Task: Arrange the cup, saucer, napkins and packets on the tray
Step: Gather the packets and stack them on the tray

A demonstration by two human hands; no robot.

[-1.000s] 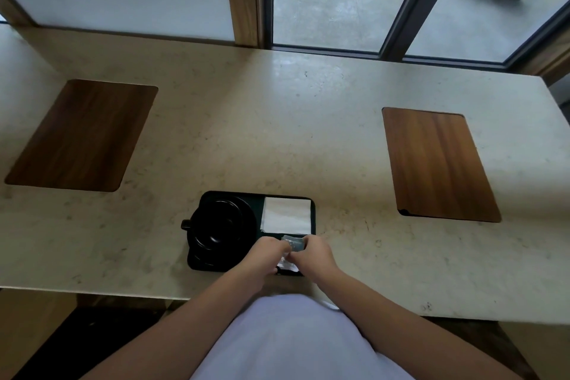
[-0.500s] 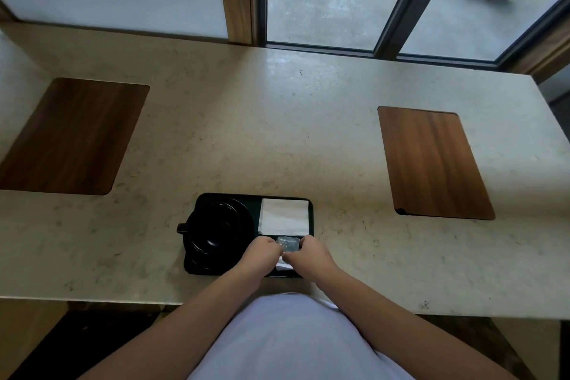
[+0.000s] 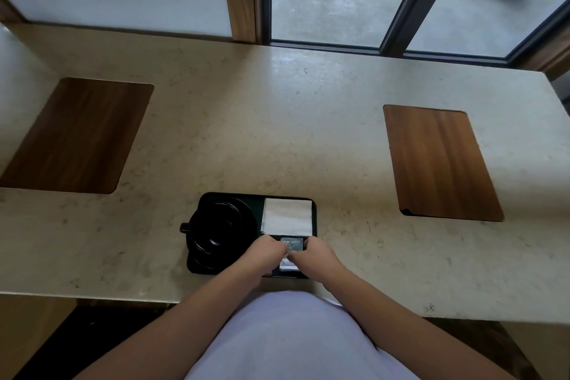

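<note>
Both hands, left (image 3: 264, 253) and right (image 3: 314, 256), fingers curled, pinching packets (image 3: 291, 245) between them over tray (image 3: 314, 219).

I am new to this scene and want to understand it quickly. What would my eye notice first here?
First, the black tray at the near edge of the pale counter, with a black cup on its left side and a white napkin at its far right. Just in front of the napkin, the left hand and right hand meet over small packets.
</note>
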